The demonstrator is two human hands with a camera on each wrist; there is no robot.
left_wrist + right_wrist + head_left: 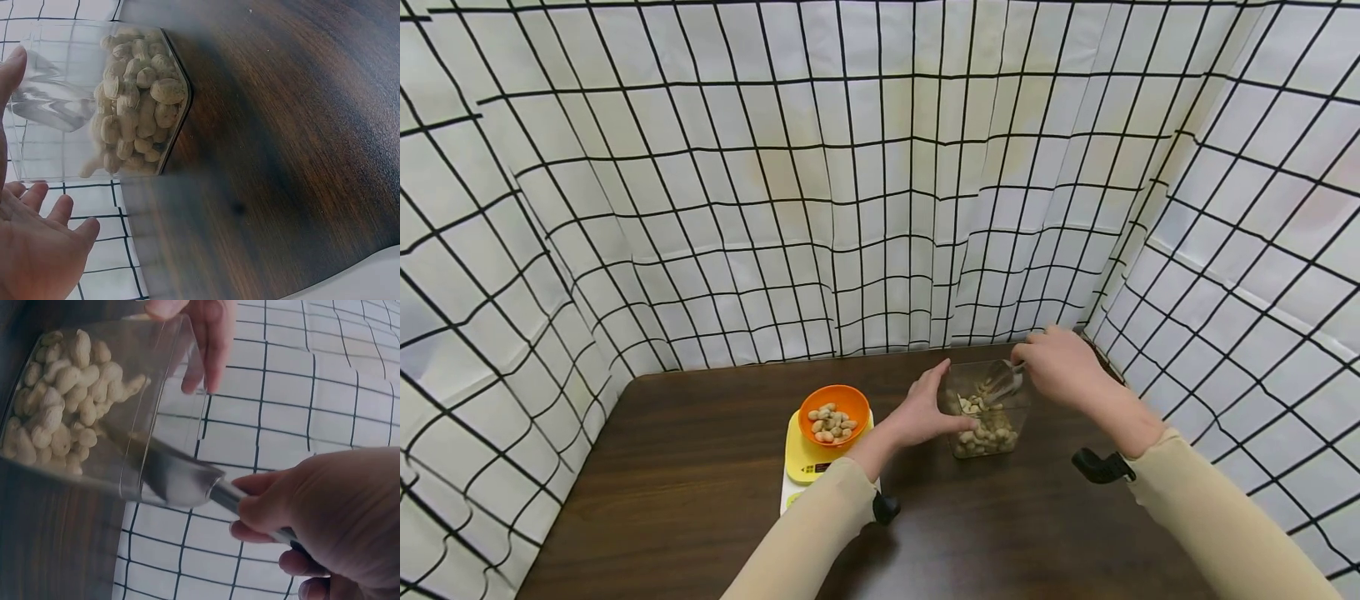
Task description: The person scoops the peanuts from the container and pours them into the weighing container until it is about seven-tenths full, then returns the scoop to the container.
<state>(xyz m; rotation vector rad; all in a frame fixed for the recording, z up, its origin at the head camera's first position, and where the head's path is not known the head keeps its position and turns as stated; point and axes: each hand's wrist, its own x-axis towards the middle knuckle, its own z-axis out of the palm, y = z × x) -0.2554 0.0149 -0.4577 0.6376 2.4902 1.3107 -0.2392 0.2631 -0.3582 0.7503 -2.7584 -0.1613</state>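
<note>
My right hand grips the handle of a metal scoop, whose blade reaches down into a clear plastic container. Unshelled peanuts fill the lower part of that container, which stands on the table. At its left side is my left hand, thumb along the near wall and fingers spread toward the far side, loosely extended. In the left wrist view these fingers lie just beside the container wall. The scoop shows through the clear wall, above most of the peanuts.
To the left, an orange bowl with peanuts in it sits on a yellow and white kitchen scale. My left forearm partly covers the scale. Behind the dark wooden table and along its sides hangs white grid-patterned cloth.
</note>
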